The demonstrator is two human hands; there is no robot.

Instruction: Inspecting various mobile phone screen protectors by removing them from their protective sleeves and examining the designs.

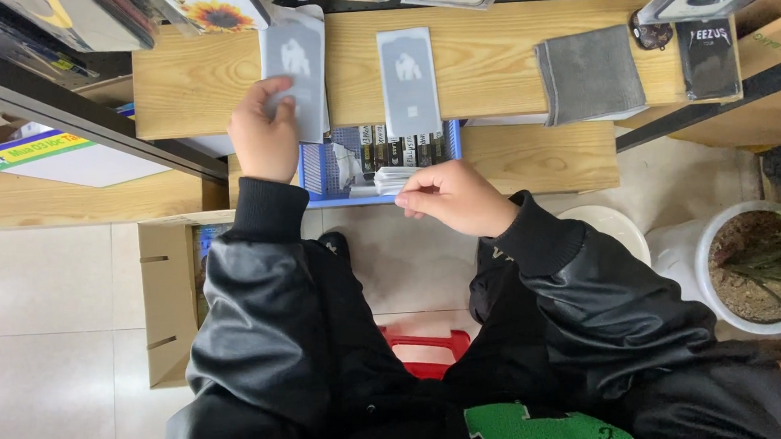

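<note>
My left hand (262,135) grips a flat grey packet (294,64) with a pale figure printed on it, holding it over the wooden shelf (489,60). A second grey packet (408,81) of the same kind lies flat on the shelf to the right. My right hand (452,198) is closed, pinching a small white slip at the edge of a blue basket (315,168). The basket sits on the lower wooden ledge and holds several small upright packs and white pieces.
A folded grey cloth (589,73) and a black packet (708,57) lie on the shelf at right. A cardboard box (167,296) stands on the tiled floor at left. A white plant pot (755,265) stands at right, a red stool (430,348) below me.
</note>
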